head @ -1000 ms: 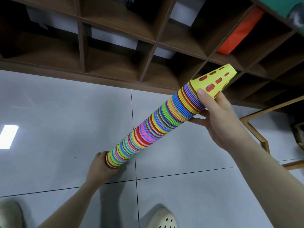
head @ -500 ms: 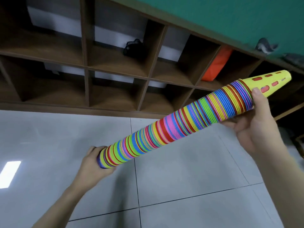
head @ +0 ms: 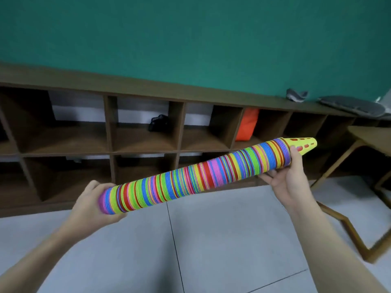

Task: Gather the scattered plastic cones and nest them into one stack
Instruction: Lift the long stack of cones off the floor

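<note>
1. Striped plastic in red, blue, green, pink and yellow makes up the long stack of cones [head: 201, 174], which is carried nearly level in the air above the grey tiled floor [head: 232, 240], in front of the wooden cubby shelf [head: 143, 140].
2. At the wide base end, the left hand [head: 91, 204] is cupped round the rim, with its fingers curled behind the stack. The exact finger placement is blurred.
3. Near the tip, the right hand [head: 285, 178] supports the stack from below on spread fingers, with the thumb pressed on top just behind the yellow slotted top cone [head: 302, 144].
4. No loose cones show in this view, so gathering looks largely done; the step in hand is probably keeping the column together while it is carried.
5. To do that well, push both ends gently toward each other so that the cones stay seated.
6. Keep the tip slightly higher than the base; a downward tip could let the outer cones slide off.
7. The middle bows a little, so avoid twisting or swinging.
8. Steer the tip away from the wooden table leg [head: 338, 163] on the right.
</note>
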Demonstrator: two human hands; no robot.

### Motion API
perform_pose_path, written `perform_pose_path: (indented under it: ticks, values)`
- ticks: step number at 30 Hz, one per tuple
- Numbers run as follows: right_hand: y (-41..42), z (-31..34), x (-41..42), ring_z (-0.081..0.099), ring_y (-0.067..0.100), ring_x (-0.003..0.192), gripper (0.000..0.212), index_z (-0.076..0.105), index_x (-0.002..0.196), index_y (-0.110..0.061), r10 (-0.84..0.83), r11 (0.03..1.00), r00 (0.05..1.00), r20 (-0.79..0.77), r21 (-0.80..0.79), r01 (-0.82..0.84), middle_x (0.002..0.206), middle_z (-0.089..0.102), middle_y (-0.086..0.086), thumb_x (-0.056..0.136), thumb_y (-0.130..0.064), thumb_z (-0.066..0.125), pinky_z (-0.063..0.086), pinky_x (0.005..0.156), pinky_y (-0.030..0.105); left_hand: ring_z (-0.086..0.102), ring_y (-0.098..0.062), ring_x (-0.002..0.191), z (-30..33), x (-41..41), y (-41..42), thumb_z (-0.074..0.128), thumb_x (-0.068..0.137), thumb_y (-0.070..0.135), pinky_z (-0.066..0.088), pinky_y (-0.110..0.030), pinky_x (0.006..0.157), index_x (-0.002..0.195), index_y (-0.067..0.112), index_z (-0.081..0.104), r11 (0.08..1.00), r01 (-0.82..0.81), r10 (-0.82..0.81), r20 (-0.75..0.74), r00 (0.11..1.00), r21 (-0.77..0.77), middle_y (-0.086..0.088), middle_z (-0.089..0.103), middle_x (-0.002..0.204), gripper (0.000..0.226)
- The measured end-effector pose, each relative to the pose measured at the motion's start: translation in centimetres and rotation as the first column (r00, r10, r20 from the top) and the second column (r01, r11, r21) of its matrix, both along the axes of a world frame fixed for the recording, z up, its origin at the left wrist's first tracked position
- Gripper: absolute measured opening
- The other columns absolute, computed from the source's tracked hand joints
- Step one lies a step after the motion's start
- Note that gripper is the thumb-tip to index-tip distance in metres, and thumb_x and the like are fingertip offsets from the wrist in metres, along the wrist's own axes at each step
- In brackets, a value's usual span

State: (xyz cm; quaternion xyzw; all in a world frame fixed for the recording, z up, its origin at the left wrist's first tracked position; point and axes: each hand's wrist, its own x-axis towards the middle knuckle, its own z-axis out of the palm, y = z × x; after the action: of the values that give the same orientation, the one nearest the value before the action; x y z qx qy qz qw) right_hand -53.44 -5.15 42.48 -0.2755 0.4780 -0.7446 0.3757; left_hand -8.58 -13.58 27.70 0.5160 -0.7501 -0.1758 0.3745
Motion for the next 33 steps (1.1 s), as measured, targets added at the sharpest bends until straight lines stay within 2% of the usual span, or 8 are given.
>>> perform_pose_path:
  ticks: [5,9,13,16,18,23,26,33]
  values:
    - [0.4,3.2,1.8,0.067,0.02,0.116,0.063,0.038,0.145,-0.027,0.089,0.992,0.991,0.104,-0.101,-0.079,0.134,0.059,0.009,0.093,-0.059,0.055,0.057,0.093,0.047,0.059,-0.018,0.092,10.6,4.2,-0.9,0.098,0.052,0.034,0.054,-0.021,0.062,0.109,0.041,0.052,0.991,0.004,0.012,0.118,0.993,-0.134,0.012,0.048,0.104,0.073]
    - [1.5,7.0,4.1,0.065,0.02,0.117,0.064,0.036,0.145,-0.026,0.152,0.978,0.98,0.131,-0.163,-0.129,0.132,0.058,0.008,0.093,-0.058,0.056,0.057,0.094,0.046,0.06,-0.015,0.092,17.0,7.8,1.0,0.096,0.051,0.041,0.052,-0.019,0.064,0.106,0.048,0.05,0.973,0.048,-0.009,0.171,0.985,-0.224,0.012,0.048,0.106,0.072]
    - [1.7,10.1,6.7,0.064,0.025,0.118,0.067,0.036,0.146,-0.026,0.217,0.959,0.958,0.187,-0.222,-0.174,0.134,0.057,0.01,0.092,-0.058,0.059,0.052,0.099,0.054,0.06,-0.012,0.089,22.2,11.6,4.2,0.096,0.047,0.048,0.054,-0.023,0.066,0.107,0.048,0.051,0.953,0.025,0.031,0.178,0.984,-0.303,0.013,0.048,0.104,0.075]
    - [1.0,12.0,9.1,0.065,0.026,0.118,0.08,0.039,0.146,-0.026,0.254,0.948,0.949,0.185,-0.244,-0.206,0.135,0.058,0.011,0.081,-0.063,0.067,0.052,0.098,0.057,0.06,-0.01,0.088,25.3,14.4,5.5,0.096,0.044,0.05,0.055,-0.025,0.069,0.109,0.046,0.053,0.938,-0.004,0.071,0.181,0.981,-0.346,0.015,0.048,0.102,0.077]
    - [0.0,12.8,10.6,0.066,0.027,0.116,0.086,0.042,0.145,-0.024,0.271,0.943,0.942,0.198,-0.253,-0.218,0.135,0.06,0.011,0.075,-0.064,0.072,0.053,0.097,0.057,0.06,-0.009,0.09,26.8,16.1,5.5,0.096,0.045,0.05,0.056,-0.027,0.071,0.115,0.04,0.055,0.936,-0.026,0.102,0.201,0.974,-0.35,0.013,0.048,0.103,0.082]
    - [-4.6,13.6,13.7,0.067,0.03,0.115,0.067,0.045,0.141,-0.023,0.329,0.927,0.913,0.243,-0.267,-0.263,0.133,0.061,0.014,0.088,-0.058,0.064,0.054,0.095,0.056,0.059,-0.01,0.089,28.7,19.5,3.2,0.096,0.046,0.05,0.053,-0.022,0.068,0.12,0.032,0.056,0.935,-0.063,0.163,0.265,0.951,-0.348,0.012,0.049,0.103,0.086]
    - [-8.5,14.2,15.6,0.068,0.03,0.113,0.054,0.047,0.139,-0.021,0.369,0.914,0.896,0.246,-0.272,-0.302,0.13,0.063,0.015,0.096,-0.054,0.055,0.053,0.096,0.057,0.059,-0.01,0.089,29.2,21.6,0.8,0.095,0.046,0.054,0.051,-0.02,0.065,0.116,0.04,0.054,0.938,-0.083,0.186,0.287,0.94,-0.335,0.013,0.049,0.102,0.082]
    - [-20.6,14.7,19.1,0.071,0.028,0.109,0.053,0.048,0.138,-0.022,0.398,0.903,0.889,0.228,-0.27,-0.335,0.128,0.065,0.014,0.096,-0.052,0.056,0.053,0.096,0.059,0.059,-0.01,0.088,28.9,24.9,-7.9,0.089,0.045,0.066,0.049,-0.018,0.063,0.103,0.052,0.05,0.939,-0.152,0.247,0.297,0.922,-0.309,0.013,0.051,0.1,0.072]
